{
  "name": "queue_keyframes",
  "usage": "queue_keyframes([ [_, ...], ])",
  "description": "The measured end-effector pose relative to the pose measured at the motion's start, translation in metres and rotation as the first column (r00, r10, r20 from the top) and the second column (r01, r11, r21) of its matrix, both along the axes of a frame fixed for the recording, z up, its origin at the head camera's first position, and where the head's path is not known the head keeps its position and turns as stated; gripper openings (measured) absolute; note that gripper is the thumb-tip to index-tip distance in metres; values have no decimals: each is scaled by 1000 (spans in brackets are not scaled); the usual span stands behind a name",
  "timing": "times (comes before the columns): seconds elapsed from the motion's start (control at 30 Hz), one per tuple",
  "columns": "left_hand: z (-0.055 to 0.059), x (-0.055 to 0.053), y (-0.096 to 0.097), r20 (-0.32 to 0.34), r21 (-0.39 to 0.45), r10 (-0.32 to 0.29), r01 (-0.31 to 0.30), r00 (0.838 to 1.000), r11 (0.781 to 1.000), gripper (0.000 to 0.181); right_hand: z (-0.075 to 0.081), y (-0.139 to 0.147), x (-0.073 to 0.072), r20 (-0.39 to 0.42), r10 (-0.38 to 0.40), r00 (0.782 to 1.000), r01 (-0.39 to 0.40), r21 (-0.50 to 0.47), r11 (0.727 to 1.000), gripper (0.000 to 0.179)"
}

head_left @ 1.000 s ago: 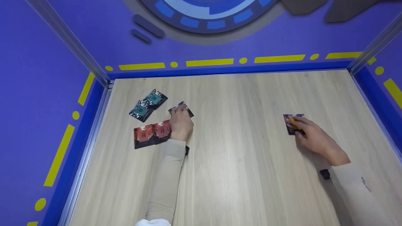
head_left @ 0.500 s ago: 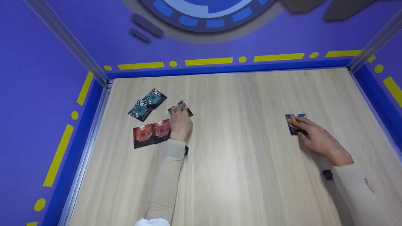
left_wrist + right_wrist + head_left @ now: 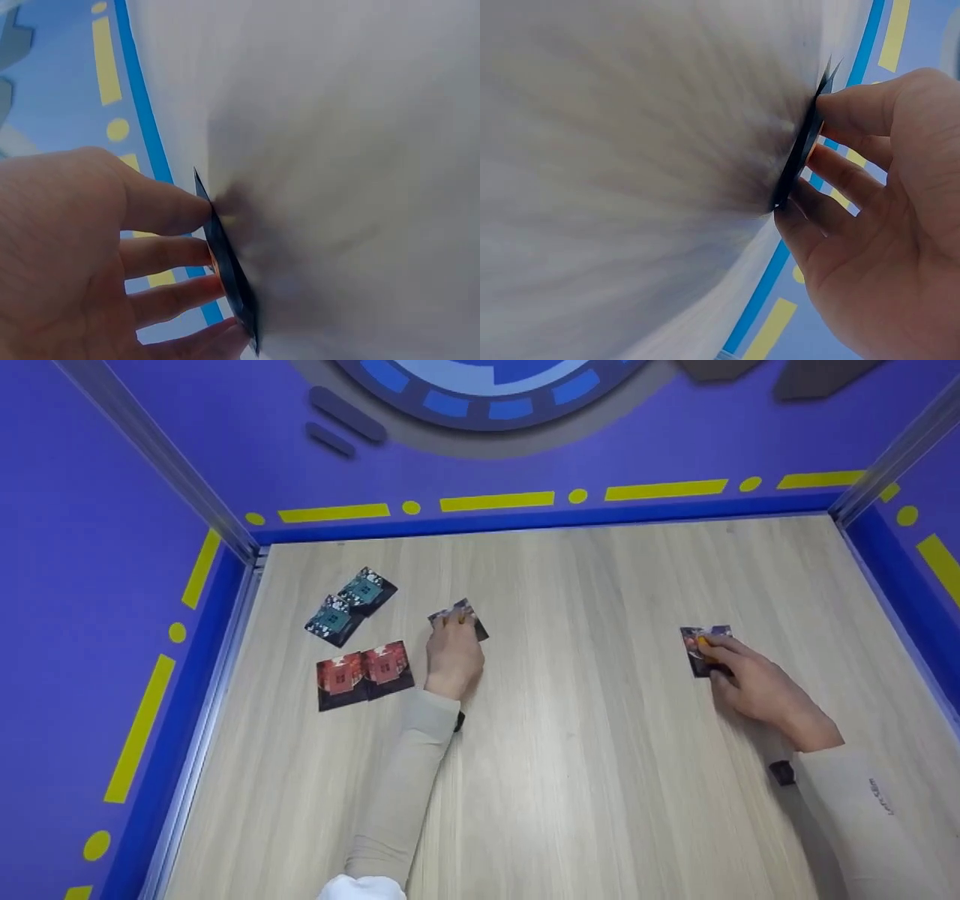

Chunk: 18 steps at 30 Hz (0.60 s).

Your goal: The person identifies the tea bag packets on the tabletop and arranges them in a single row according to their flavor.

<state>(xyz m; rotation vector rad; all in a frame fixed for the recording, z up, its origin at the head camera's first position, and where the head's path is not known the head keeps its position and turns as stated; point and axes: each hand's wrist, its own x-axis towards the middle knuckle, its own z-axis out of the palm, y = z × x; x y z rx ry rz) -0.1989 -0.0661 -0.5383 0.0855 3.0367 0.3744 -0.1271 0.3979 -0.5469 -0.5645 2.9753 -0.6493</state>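
My left hand (image 3: 455, 652) holds a small square dark packet (image 3: 478, 628) low over the table, left of the middle. In the left wrist view, thumb and fingers grip that packet (image 3: 234, 274) by its edges. Far to the right, my right hand (image 3: 757, 686) grips another dark square packet (image 3: 691, 657), with orange on its face partly under the fingers. The right wrist view shows this packet (image 3: 799, 154) edge-on between thumb and fingers, two pointed corners at its upper end. Both hands cover much of the packets' printed faces.
Two red packets (image 3: 340, 682) lie side by side left of my left hand. Behind them, two teal packets (image 3: 332, 622) overlap at the back left. Purple-blue walls (image 3: 495, 472) with yellow marks border the wooden table (image 3: 570, 720) at the back and sides.
My left hand has moved right with its packet, away from the red packets, uncovering the right one's edge. My right hand has shifted slightly right with its packet.
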Motion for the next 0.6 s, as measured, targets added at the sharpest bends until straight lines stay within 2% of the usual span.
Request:
queue_keyframes([
  [0.23, 0, 6, 30, -24, -64, -108, 106, 994, 992, 44, 2, -1, -1, -1, -11, 1000, 11, -2, 1000, 47],
  [0.43, -1, 10, 56, -40, -174, -213, 203, 976, 964, 45, 2, -2, 0, 5, -13, 1000, 13, 0, 1000, 47],
  [0.6, -1, 14, 81, -26, -191, -265, 256, 964, 948, 46, 3, -2, -1, 6, -11, 1000, 11, 18, 1000, 47],
])
